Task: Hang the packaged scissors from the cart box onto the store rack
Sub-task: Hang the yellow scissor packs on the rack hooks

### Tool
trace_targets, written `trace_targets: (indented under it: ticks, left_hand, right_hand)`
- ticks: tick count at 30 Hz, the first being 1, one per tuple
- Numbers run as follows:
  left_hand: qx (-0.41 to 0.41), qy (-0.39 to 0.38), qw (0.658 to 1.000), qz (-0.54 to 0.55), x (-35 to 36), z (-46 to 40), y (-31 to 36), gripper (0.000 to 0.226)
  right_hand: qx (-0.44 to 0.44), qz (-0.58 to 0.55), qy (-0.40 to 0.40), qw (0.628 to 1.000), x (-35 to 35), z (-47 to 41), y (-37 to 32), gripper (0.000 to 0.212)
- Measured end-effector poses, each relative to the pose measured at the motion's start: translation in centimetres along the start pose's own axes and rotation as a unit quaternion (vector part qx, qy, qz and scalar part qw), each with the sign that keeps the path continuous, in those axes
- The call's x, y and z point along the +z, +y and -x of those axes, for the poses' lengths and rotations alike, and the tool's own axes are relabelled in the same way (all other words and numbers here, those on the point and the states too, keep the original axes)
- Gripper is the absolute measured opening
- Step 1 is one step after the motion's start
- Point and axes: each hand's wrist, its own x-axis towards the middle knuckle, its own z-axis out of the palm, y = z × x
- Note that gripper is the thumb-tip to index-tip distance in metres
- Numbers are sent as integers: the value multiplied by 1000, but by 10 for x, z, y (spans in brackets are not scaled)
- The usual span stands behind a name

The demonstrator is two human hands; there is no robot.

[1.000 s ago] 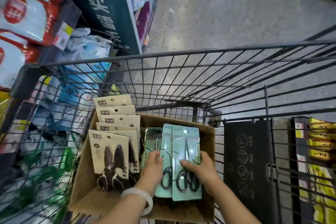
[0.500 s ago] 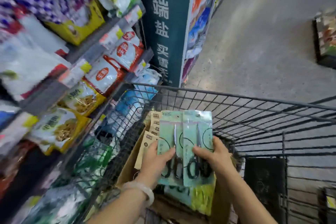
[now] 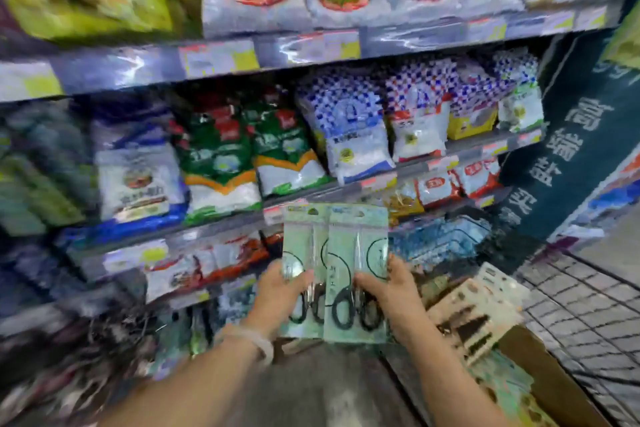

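Mint-green scissor packs (image 3: 356, 274) between left hand (image 3: 280, 298) and right hand (image 3: 394, 291) (apparently two packs).

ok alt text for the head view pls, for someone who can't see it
Two hands hold up mint-green packs of black-handled scissors before blurred store shelves of bagged goods: the left hand grips one scissors pack, the right hand another. A cardboard box of more carded items sits lower right in a wire cart.

There is one view, from a camera on the person's head, looking forward and slightly down at the store shelves (image 3: 311, 55) close ahead, with the cardboard box (image 3: 540, 367) in the wire cart (image 3: 588, 305) at lower right. Motion blurs the picture.
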Motion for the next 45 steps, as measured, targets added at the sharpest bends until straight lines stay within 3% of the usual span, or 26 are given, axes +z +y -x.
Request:
trace_targets:
  ticks: [2,4,5,8,12,15,16,17,20,24,31,38,44,45]
  left_hand:
    - [1,49,999,10,-67,37,-8,29]
    - [-1,118,993,19,-133,74,-16,28]
    - [-4,154,987,36,-167,89,-25,37]
    - [-23,244,965,91,-254,137,-47,86]
    - [-34,333,932,142,-331,201,-57,56]
    - [-32,381,908,174,-371,233,-77,56]
    - [-42,387,905,175,-381,238,-82,42]
    - [-43,393,901,179,-391,245,-87,25]
    - [-48,437,878,188,-432,259,-108,22]
    - [-58,472,860,187,-492,262,-122,20]
    - [-42,493,852,168,-602,252,-130,22]
    - [-35,494,853,167,-682,241,-147,32]
    - [-70,480,857,172,-739,220,-164,31]
    - [-79,471,862,171,-748,216,-166,28]
  right_hand:
    - [-15,14,-68,997,61,20,-3,71]
    - [-42,19,-130,990,126,53,-16,55]
    - [-50,17,-164,985,157,72,-24,55]
    - [-73,32,-245,966,242,122,-38,90]
    - [-101,38,-313,944,328,177,-50,77]
    - [-122,54,-371,919,379,206,-57,36]
    - [-135,64,-382,912,392,214,-60,30]
    - [-147,77,-391,905,407,221,-61,28]
    - [-164,84,-422,888,461,240,-59,28]
    - [-155,97,-455,872,531,247,-60,36]
    - [-114,118,-465,870,662,243,-62,76]
    - [-138,116,-467,866,746,242,-75,82]
    - [-135,132,-415,890,794,234,-80,93]
    - [-130,134,-407,894,800,235,-82,88]
